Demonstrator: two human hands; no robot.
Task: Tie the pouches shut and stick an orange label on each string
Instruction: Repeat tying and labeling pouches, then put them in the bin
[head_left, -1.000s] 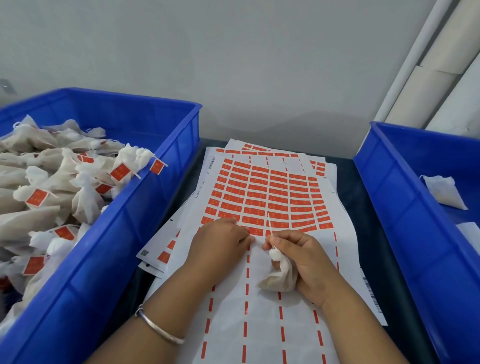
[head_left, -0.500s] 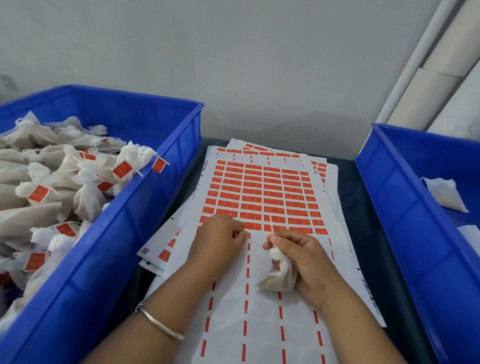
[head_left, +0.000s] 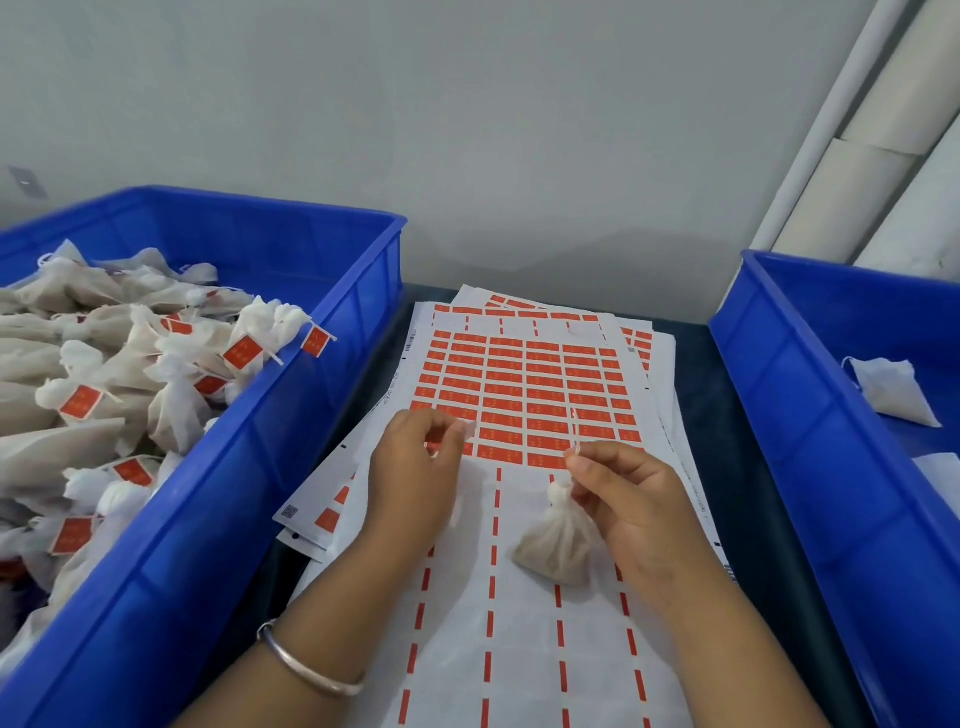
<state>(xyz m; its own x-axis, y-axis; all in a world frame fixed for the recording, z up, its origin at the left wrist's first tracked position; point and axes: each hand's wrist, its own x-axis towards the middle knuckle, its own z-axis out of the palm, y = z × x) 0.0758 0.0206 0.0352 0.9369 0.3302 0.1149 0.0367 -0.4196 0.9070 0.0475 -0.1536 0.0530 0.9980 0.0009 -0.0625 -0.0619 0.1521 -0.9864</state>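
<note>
a: which step were we on?

b: labelling. the pouch (head_left: 558, 545) was already tied at the neck, and our right hand (head_left: 639, 514) held it up over the bare lower half of the top label sheet (head_left: 519, 649), near the table's front edge. thumb and forefinger pinched the string (head_left: 575, 431) just above the knot, and its free end stood up over the last orange rows.

a: left hand?

b: our left hand (head_left: 415, 467) was lifted off the sheet, fingers curled with the tips pinched together. something pale showed at the tips, maybe a label (head_left: 465, 431) seen from its back side. too blurred, we couldn't tell for sure.

a: so peel done?

b: we judged so, but that was a guess. the sticking itself was not done; the string was bare.

a: next move?

b: bring the two hands together, lay the label's sticky side against the string near its free end, then fold it around and press it flat like a flag. the string was thin and loose, so the right hand needed to keep it taut.

a: bins?

b: the left blue bin (head_left: 311, 415) at the table's left edge was piled with tied, labelled pouches. the right blue bin (head_left: 779, 415) at the right edge held a few unlabelled ones (head_left: 893, 389). more label sheets lay stacked under the top one.
</note>
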